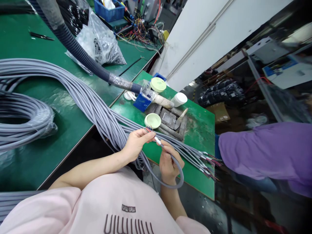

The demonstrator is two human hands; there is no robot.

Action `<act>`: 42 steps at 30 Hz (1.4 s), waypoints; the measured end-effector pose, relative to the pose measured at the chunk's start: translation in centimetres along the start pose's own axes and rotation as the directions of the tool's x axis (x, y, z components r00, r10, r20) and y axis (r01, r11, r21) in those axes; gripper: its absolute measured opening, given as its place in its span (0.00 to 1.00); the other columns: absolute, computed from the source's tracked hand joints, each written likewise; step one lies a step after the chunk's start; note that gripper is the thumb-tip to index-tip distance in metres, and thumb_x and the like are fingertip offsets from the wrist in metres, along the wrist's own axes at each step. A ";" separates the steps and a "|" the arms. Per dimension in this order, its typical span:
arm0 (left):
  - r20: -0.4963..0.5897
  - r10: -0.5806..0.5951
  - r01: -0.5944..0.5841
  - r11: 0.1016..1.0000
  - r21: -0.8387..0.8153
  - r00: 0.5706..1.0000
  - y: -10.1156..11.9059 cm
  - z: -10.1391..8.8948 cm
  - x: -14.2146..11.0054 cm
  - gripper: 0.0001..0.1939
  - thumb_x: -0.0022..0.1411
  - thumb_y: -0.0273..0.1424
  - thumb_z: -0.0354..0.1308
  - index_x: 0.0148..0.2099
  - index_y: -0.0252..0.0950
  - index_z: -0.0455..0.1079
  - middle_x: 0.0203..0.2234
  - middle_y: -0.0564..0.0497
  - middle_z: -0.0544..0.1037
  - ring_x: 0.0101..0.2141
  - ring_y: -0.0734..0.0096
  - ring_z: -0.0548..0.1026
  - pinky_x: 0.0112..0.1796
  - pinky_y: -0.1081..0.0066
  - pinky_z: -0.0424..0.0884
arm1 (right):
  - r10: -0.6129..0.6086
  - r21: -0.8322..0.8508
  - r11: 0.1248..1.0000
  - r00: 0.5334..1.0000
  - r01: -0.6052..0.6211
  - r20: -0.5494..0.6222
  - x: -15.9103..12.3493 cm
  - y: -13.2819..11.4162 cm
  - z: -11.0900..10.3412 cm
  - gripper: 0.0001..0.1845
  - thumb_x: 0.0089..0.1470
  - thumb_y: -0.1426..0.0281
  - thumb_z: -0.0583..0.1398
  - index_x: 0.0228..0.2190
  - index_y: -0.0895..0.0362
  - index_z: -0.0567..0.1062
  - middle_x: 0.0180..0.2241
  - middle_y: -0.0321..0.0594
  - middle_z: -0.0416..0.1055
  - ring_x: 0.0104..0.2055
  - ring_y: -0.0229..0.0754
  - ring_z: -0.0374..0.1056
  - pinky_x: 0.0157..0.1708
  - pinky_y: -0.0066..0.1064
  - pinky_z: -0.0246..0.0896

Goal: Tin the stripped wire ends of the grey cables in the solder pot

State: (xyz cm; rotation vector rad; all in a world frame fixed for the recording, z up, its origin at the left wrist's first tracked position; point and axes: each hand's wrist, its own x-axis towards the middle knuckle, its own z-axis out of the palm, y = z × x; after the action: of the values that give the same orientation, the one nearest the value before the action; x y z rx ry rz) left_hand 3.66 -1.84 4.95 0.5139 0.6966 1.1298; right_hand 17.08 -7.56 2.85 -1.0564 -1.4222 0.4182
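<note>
My pale pink shirt (pixel 117 198) is closest, and both my forearms reach forward from it, bent at the elbows. My left arm slants in across my front, and that left hand (pixel 135 143) is turned inward, its thumb and fingers pinching the thin coloured wires (pixel 148 129) at the end of one grey cable (pixel 180 172). My right forearm comes up more steeply; the right hand (pixel 171 160) has its fingers curled, gripping the same cable just behind a white sleeve (pixel 157 140). From there the cable bows round the outside of that hand and back across my wrist. The end I hold is raised above the green bench, between my two hands.

Just beyond, a thick bundle of grey cables (pixel 104 120) runs from the left toward the right edge, where bare wire ends fan out. Past it sit an open pale-green dish (pixel 152 120), a grimy metal pot (pixel 168 119) and a white tub (pixel 179 98). A ribbed hose (pixel 90 61) slants down to a blue box (pixel 142 102). To my right, someone wears purple (pixel 265 152). Farther back lie a clear plastic bag (pixel 106 47) and a blue bin (pixel 110 12).
</note>
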 end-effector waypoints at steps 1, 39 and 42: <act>-0.002 0.001 -0.001 1.000 0.008 1.000 0.0 0.0 0.0 0.16 0.44 0.40 0.71 0.22 0.34 0.72 0.19 0.54 0.74 0.25 0.77 0.68 0.32 0.72 0.64 | 0.008 -0.005 1.000 1.000 -0.008 0.003 -0.1 0.0 0.0 0.14 0.58 0.72 0.56 0.42 0.46 0.76 0.42 0.42 0.77 0.45 0.52 0.74 0.41 0.50 0.73; 0.077 -0.131 0.133 0.991 -0.022 0.988 -0.1 -0.8 0.6 0.14 0.47 0.38 0.70 0.26 0.33 0.74 0.20 0.54 0.75 0.24 0.80 0.69 0.31 0.76 0.64 | 0.181 -0.557 0.737 0.681 0.384 0.710 8.5 -5.2 -1.1 0.22 0.61 0.70 0.53 0.56 0.58 0.67 0.37 0.43 0.79 0.33 0.44 0.75 0.32 0.31 0.66; 0.062 -0.128 0.130 0.991 -0.041 0.990 -0.2 -0.7 0.5 0.13 0.47 0.37 0.70 0.27 0.33 0.74 0.21 0.55 0.75 0.24 0.80 0.70 0.31 0.77 0.64 | 0.177 -0.561 0.735 0.691 0.381 0.700 8.2 -4.9 -1.0 0.22 0.61 0.71 0.53 0.56 0.58 0.67 0.37 0.44 0.79 0.33 0.44 0.76 0.32 0.31 0.66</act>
State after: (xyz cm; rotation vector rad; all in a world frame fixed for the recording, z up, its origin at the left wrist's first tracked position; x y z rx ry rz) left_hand 3.40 -1.41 4.15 0.4560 0.6421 1.0027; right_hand 17.75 -3.94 11.77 -1.4581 -2.4839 0.2126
